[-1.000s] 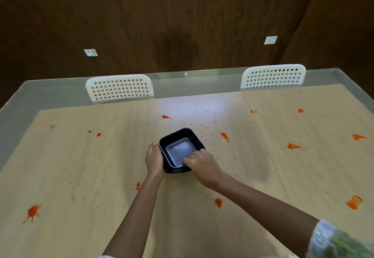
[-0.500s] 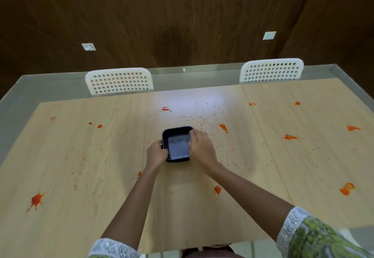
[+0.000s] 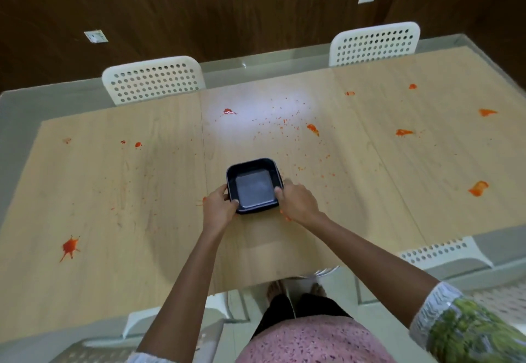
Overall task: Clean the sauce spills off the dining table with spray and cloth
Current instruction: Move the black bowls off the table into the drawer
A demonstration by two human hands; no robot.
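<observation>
The left hand [image 3: 220, 207] and right hand [image 3: 296, 202] are covering the black tray's [image 3: 253, 185] near corners. The table [image 3: 142, 192] is running off both side edges (left and right), cutting its ends; fine sauce specks [image 3: 284, 123] are blurring together.

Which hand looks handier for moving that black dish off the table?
Neither clearly: the left hand and right hand both grip opposite sides of the black dish, so lifting it together looks most sensible.
</observation>
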